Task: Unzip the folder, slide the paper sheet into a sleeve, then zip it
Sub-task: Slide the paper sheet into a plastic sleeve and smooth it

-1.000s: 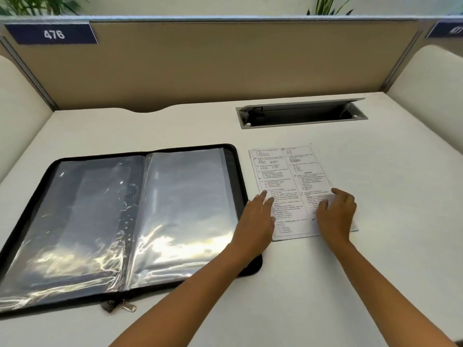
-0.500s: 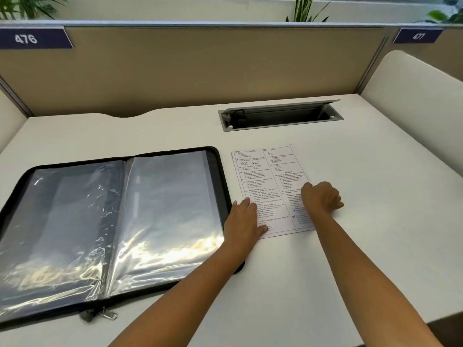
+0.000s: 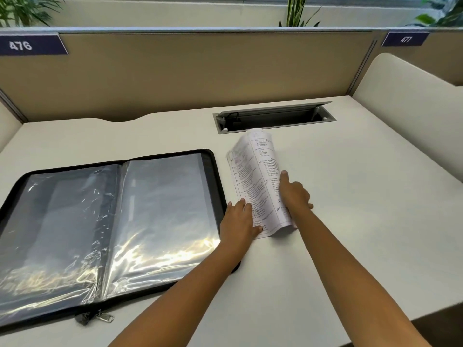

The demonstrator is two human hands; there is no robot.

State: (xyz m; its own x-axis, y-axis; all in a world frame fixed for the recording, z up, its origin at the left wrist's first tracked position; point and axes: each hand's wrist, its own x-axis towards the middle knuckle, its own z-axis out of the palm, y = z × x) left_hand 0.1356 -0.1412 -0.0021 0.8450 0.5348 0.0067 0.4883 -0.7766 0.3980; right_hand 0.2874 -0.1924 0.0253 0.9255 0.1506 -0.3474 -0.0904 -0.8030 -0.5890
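A black zip folder (image 3: 215, 176) lies open on the desk at the left, its clear plastic sleeves (image 3: 160, 211) shining. Its metal zip pulls (image 3: 104, 317) rest at the near edge. Just right of the folder is the printed paper sheet (image 3: 253, 181). My right hand (image 3: 295, 194) grips the sheet's right edge and has lifted it, so the sheet curls up and over toward the left. My left hand (image 3: 239, 220) lies flat on the sheet's near left corner, fingers spread, pinning it to the desk.
The white desk (image 3: 363, 201) has an open cable hatch (image 3: 273, 118) just behind the sheet. A tan divider panel (image 3: 200, 71) runs along the back, and a white side panel (image 3: 411, 101) rises on the right. The desk's near edge drops off at the lower right.
My right hand has taken hold of the sheet's right edge and raised it, curling the paper leftward. The left hand stays pressed on the near left corner.
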